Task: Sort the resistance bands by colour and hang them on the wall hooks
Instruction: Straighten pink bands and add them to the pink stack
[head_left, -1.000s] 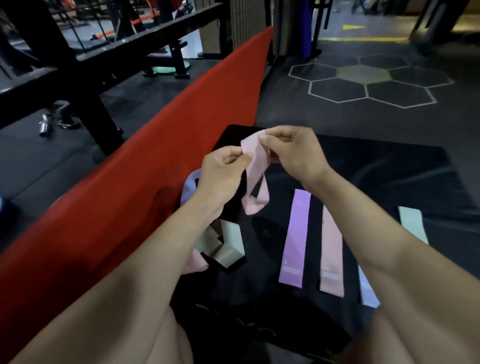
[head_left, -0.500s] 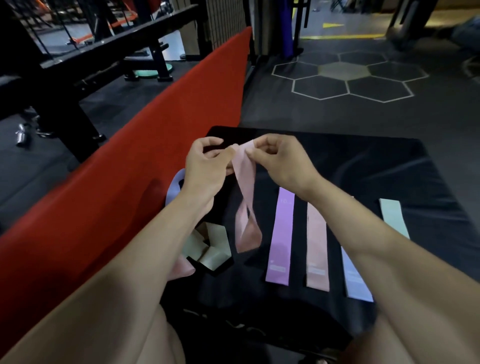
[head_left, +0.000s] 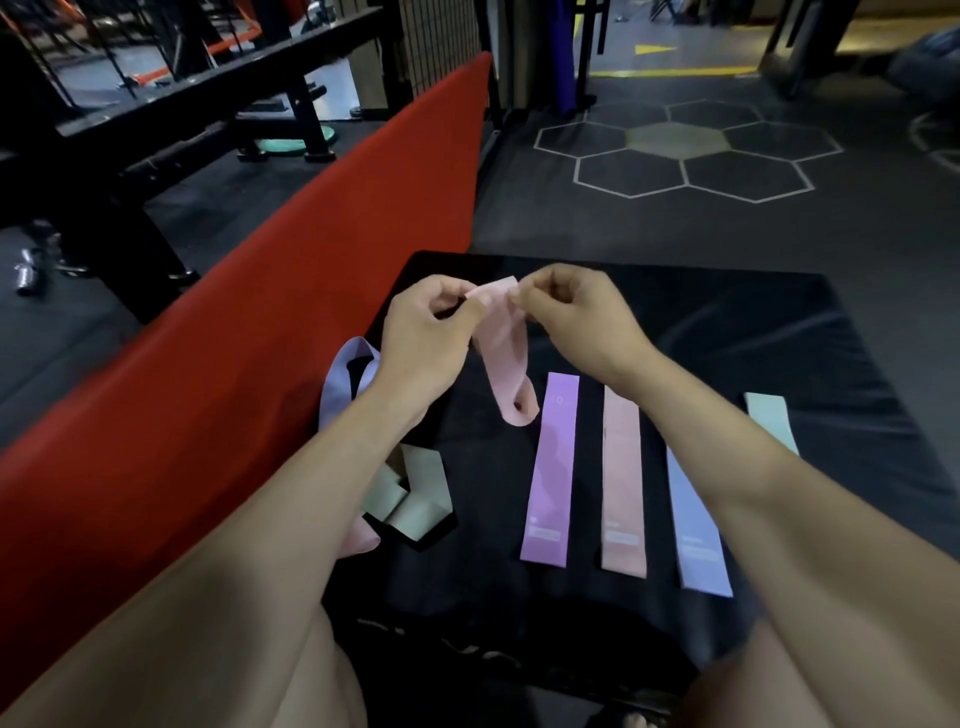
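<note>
Gym floor, dark rubber with white hexagon markings; black mat (head_left: 779, 332) laid on it, slightly glossy and creased; red padded edge (head_left: 291, 291) along its left side; black steel rack (head_left: 156, 171) beyond.

Item in hand: pink band (head_left: 506, 358), soft flat loop, matte; left hand (head_left: 426, 332) and right hand (head_left: 576, 317) each pinch its top edge between thumb and fingertips, held above the mat. Change noted: a second ago the loop hung twisted and bunched; it now hangs longer and straighter, the twist largely worked out; judged ready to lay flat beside its match.

Sorted row, flat strips side by side on the mat: purple band (head_left: 550, 467); second pink band (head_left: 623, 483); lilac band (head_left: 698, 530); mint band (head_left: 771, 421), partly behind the right forearm.

Unsorted heap at left: folded cream-green band (head_left: 415, 493); lilac loop (head_left: 345, 384); pink end (head_left: 363, 540) under the left forearm.

Wall hooks: not in view; hanging not yet begun.
</note>
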